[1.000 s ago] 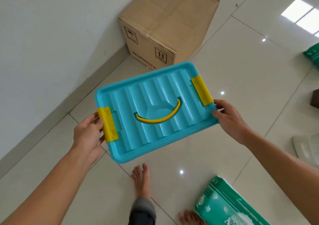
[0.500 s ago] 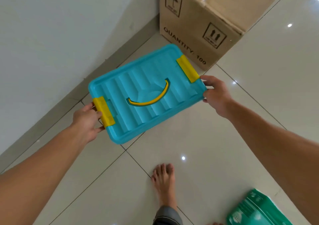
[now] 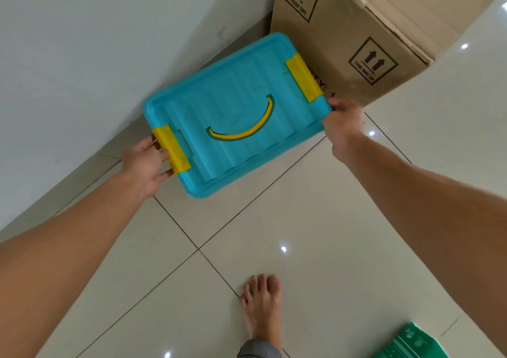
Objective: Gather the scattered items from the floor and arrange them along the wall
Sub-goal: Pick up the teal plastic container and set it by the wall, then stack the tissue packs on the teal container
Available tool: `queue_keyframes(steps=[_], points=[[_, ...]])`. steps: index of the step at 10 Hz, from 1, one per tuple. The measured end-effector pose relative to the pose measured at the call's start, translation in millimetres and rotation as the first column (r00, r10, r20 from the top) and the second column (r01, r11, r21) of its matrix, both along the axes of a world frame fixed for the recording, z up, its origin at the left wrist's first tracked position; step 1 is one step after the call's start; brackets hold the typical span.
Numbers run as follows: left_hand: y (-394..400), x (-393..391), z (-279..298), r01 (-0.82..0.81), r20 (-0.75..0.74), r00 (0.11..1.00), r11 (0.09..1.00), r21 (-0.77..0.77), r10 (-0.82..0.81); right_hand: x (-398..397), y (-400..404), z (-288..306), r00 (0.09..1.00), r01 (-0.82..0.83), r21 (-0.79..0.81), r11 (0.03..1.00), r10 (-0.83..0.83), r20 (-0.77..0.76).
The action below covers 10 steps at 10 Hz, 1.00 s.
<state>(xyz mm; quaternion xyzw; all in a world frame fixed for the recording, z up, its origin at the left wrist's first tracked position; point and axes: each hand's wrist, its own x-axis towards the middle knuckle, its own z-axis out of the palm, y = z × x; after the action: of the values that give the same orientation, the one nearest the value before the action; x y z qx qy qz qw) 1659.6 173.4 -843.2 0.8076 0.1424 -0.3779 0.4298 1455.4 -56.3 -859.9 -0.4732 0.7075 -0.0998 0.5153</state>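
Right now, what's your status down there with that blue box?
Left hand and right hand both gripping blue box by its ends. Box near the wall, beside cardboard carton. Nothing blocking.

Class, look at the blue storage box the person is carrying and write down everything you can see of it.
The blue storage box looks like glossy turquoise plastic, with a ribbed lid that has rounded corners and a raised rim. A curved yellow handle lies flat in a recess at the lid's centre, and a yellow latch clips each short end. The left hand grips the end by one latch, the right hand the opposite end. It sits tilted, close to the wall and beside the cardboard carton. Only its lid side shows.
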Motion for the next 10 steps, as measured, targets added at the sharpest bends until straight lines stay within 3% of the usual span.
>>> queue_keyframes(steps=[1, 2, 3, 5, 7, 9, 10], points=[[0.5, 21.5, -31.5, 0.024, 0.090, 0.996, 0.997, 0.070, -0.030, -9.4, 7.6, 1.1, 0.996, 0.067, 0.009, 0.998, -0.068, 0.059], [-8.6, 0.4, -22.8, 0.125, 0.310, 0.932, 0.969, 0.212, -0.188, -27.4, 17.7, 8.4, 0.990, 0.110, 0.012, 0.994, -0.110, 0.091], [-26.9, -23.7, -7.2, 0.208, 0.474, 0.816, 0.933, 0.293, -0.331, -55.9, 23.5, 19.6, 0.991, 0.102, -0.018, 0.995, -0.100, 0.085], [-67.0, -114.4, 17.9, 0.604, 0.633, 0.490, 0.757, 0.249, -0.599, -154.8, 24.6, 44.1, 0.987, 0.142, -0.080, 0.987, -0.135, 0.088], [-101.7, -244.4, 38.7, 0.831, 0.560, 0.364, 0.531, 0.165, -0.744, -311.4, 48.2, 66.1, 0.971, 0.240, -0.133, 0.962, -0.237, 0.037], [-96.7, -410.8, 53.2, 0.932, 0.331, 0.330, 0.361, 0.035, -0.884, -501.7, 114.4, 83.5, 0.924, 0.362, -0.161, 0.918, -0.377, -0.069], [-78.8, -484.2, 47.9, 0.961, 0.225, 0.264, 0.275, 0.017, -0.938, -583.1, 160.0, 79.5, 0.901, 0.401, -0.147, 0.904, -0.418, -0.113]])
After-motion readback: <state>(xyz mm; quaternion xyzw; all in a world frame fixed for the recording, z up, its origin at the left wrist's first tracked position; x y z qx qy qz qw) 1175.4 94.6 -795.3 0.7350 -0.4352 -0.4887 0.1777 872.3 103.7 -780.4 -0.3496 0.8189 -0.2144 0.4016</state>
